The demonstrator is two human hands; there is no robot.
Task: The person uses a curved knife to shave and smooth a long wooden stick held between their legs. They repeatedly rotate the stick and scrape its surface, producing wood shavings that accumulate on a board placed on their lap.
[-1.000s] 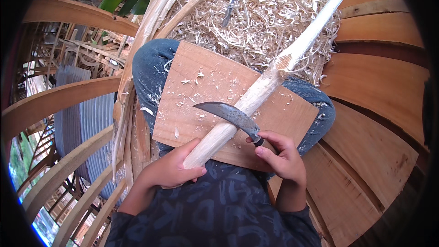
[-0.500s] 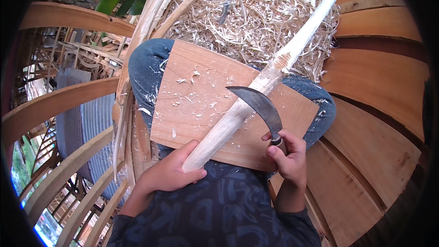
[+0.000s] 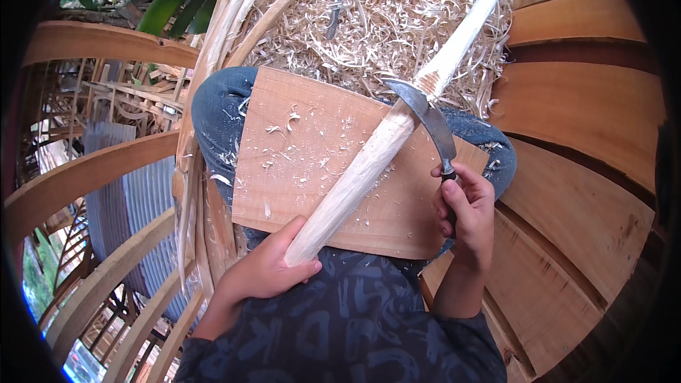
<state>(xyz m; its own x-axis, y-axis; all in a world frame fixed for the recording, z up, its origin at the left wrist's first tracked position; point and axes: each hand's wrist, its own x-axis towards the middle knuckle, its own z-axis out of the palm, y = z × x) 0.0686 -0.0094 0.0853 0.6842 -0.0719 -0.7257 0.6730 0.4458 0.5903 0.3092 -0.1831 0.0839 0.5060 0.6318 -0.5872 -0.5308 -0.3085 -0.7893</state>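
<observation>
A long, pale, peeled wooden pole [image 3: 355,184] slants from my lap up to the far right. My left hand [image 3: 273,262] is closed round its near end. In my right hand [image 3: 468,202] is the dark handle of a sickle [image 3: 436,124] with a curved blade. The blade lies across the pole, just on the near side of a rough, notched brownish patch; whether its edge bites into the wood I cannot tell. Beneath the pole, a flat wooden board [image 3: 305,149] rests across my legs, sprinkled with small shavings.
Beyond the board spreads a heap of curly wood shavings [image 3: 397,21], with a dark knife-like tool [image 3: 337,10] lying on it. Long split wood strips [image 3: 206,64] stand at the left beside curved slats [image 3: 99,163]. Broad wooden planks [image 3: 574,113] line the right side.
My right hand has moved the sickle away from me along the pole, up to the notched patch, turning the blade. My left hand keeps its grip on the near end.
</observation>
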